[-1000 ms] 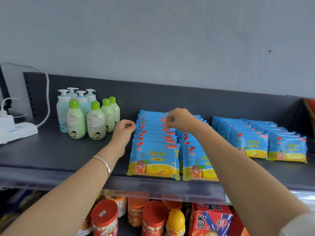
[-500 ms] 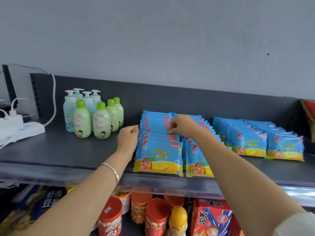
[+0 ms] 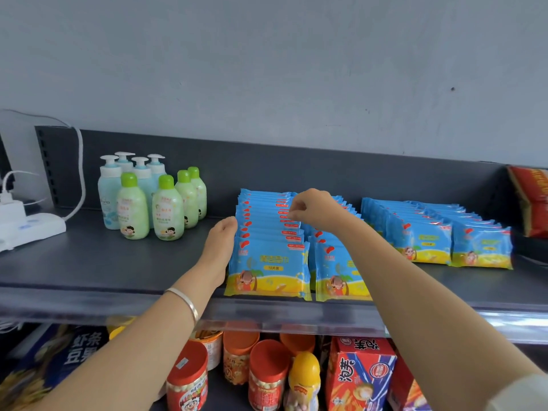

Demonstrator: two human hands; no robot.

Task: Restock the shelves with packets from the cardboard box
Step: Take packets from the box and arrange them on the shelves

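Observation:
Blue-and-yellow packets stand in overlapping rows on the grey top shelf (image 3: 124, 262). My left hand (image 3: 221, 241) lies with straight fingers flat against the left side of the left row of packets (image 3: 267, 262). My right hand (image 3: 311, 210) hovers over the back of that row, its curled fingertips pinching the top edge of a packet there. A second row (image 3: 335, 274) sits right beside it, partly hidden by my right forearm. Two further rows of packets (image 3: 430, 238) lie to the right. The cardboard box is out of view.
Green and blue lotion bottles (image 3: 148, 200) stand left of the packets, and a white power strip (image 3: 26, 229) with cables lies at the far left. A red bag (image 3: 530, 200) sits at the right end. Jars (image 3: 186, 381) and a red snack box (image 3: 361, 378) fill the shelf below.
My left hand has moved right from near the bottles until it rests against the side of the packet row. My right hand stays on the packet tops.

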